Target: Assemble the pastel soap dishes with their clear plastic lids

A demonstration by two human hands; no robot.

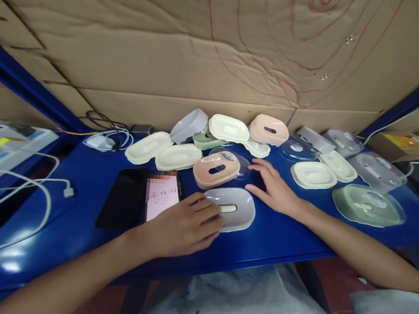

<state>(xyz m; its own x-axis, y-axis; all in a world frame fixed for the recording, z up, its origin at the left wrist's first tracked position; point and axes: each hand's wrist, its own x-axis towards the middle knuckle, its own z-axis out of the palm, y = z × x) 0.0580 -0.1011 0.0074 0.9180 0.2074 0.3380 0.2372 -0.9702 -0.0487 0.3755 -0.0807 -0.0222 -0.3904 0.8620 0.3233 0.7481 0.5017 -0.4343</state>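
Note:
A grey oval plastic soap dish (pixel 244 210) lies near the table's front edge, with a cream strip showing through its long slot. My left hand (pixel 193 223) is closed over the dish's left end, fingers bent on it; the thumb is not plainly seen. To the right, my right hand (pixel 277 191) is open, its fingers apart. Its fingertips are beside a clear oval lid (pixel 244 165), and I cannot tell whether they touch it. A peach slotted dish (pixel 203 173) overlaps that lid just behind the grey dish.
Several cream trays (pixel 148 147) and other dishes spread along the back. A green lidded dish (pixel 368 206) and a grey lidded dish (pixel 378 170) sit right. Left are a black phone (pixel 121 198), a lit phone (pixel 163 197) showing a timer, and a white cable (pixel 48 207).

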